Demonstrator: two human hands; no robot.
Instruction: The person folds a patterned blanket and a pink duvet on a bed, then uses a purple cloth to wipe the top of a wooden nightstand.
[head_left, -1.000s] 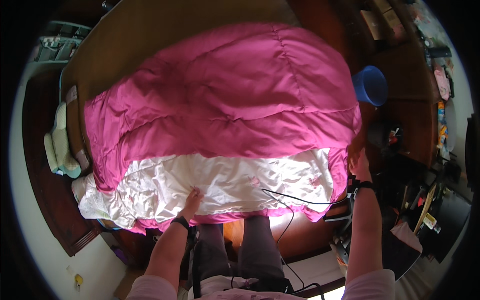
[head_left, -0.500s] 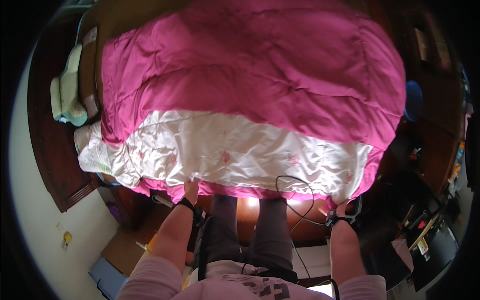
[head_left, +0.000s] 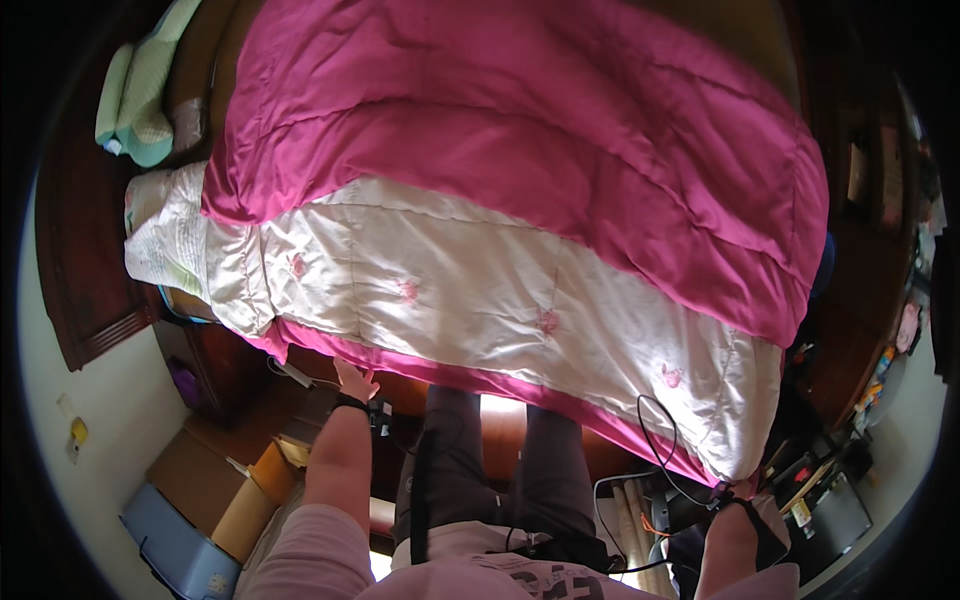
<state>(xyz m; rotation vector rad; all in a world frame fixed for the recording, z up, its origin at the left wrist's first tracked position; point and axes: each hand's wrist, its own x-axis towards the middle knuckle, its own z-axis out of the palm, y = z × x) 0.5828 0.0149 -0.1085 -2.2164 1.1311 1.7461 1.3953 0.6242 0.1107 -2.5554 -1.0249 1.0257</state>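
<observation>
A quilt, bright pink (head_left: 480, 90) on one face and white with small pink prints (head_left: 450, 250) on the other, is spread over the bed with its pink side folded back. At its near right corner, my right hand (head_left: 738, 489) is closed on the quilt's edge and draws the white part taut; the wrist and a cable partly cover the fingers. Just below the pink hem on the left, my left hand (head_left: 356, 381) has its fingers apart and holds nothing. Both wrists wear dark bands.
Green-white pillows (head_left: 145, 95) lie at the far left near a dark wooden headboard (head_left: 75, 270). A black cable (head_left: 672, 440) loops by the right hand. Cardboard boxes (head_left: 205, 475) and a blue-grey bin (head_left: 175, 545) stand lower left. A cluttered stand is at right.
My right hand has drawn the quilt's near right corner toward me and to the right. My left hand has let go of the hem, its fingers now spread. The view has shifted.
</observation>
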